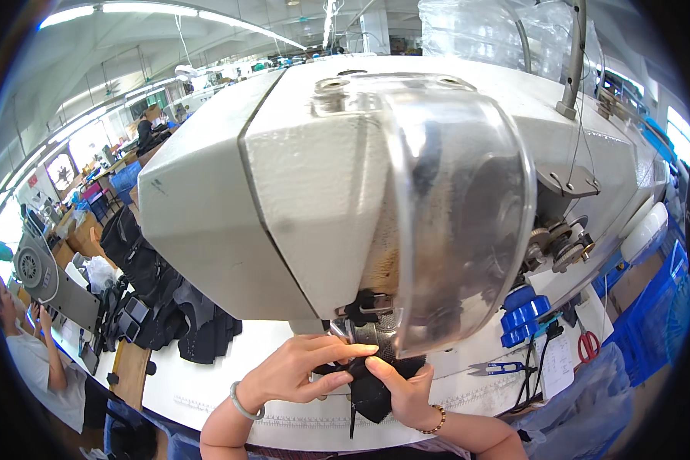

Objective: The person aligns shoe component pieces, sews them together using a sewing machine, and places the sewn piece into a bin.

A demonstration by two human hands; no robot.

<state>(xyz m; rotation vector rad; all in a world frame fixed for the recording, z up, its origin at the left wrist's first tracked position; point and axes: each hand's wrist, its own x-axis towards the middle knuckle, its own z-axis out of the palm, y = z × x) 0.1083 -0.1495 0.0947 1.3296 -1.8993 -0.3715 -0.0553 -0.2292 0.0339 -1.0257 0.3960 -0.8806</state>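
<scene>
A small black fabric piece [371, 395] sits under the head of a white industrial sewing machine [314, 192], close to the needle area. My left hand [303, 368] grips its left edge, with the index finger stretched across toward the other hand. From the right, my right hand [410, 395] pinches the same piece, thumb on top and fingers partly hidden beneath. The two hands nearly meet at the fabric's upper edge. A clear plastic guard [460, 207] hangs over the needle area and hides part of it.
Blue-handled thread snips [502, 369], red-handled scissors [588, 345] and a paper sheet [558, 368] lie to the right. A blue round part [523, 314] stands nearby. Dark fabric pieces [199, 322] are piled at left; beyond them a person [38, 360] sits at another machine.
</scene>
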